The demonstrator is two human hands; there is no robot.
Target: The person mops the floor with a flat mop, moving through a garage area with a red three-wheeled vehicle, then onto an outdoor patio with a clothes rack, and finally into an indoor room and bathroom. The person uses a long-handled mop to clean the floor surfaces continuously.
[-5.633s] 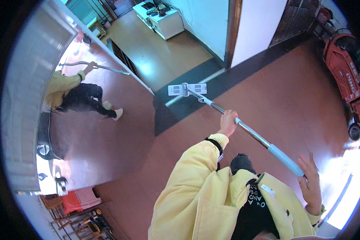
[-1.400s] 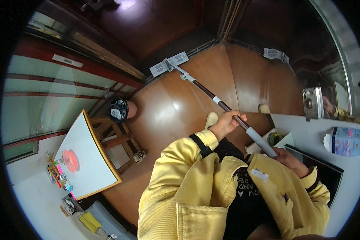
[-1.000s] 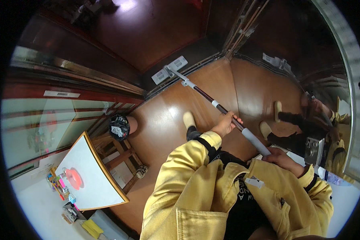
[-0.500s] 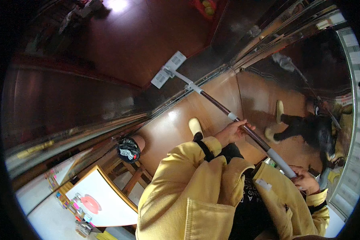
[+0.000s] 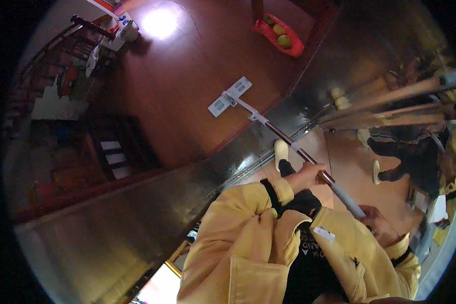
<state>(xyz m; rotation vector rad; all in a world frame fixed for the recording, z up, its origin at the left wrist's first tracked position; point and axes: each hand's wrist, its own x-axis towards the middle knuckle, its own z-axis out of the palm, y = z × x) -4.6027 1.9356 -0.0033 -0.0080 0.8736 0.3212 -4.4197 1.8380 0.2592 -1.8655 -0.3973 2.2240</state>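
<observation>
Left hand (image 5: 306,177): I wrapped it round the mop pole (image 5: 309,158).
Right hand (image 5: 377,223): it clasped the grip, probably; blurred.
Mop head (image 5: 230,96): flat on the floor (image 5: 172,86), at 11 o'clock.

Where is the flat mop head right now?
In the head view, the mop head lies flat on the dark wooden floor, up and left of the left hand gripping the mop handle.

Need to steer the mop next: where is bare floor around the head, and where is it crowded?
Bare dark wooden floor lies between the flat white mop head, the red fruit tray and the glare patch. Crowded: the dark shelves at left and the metal threshold strip.
</observation>
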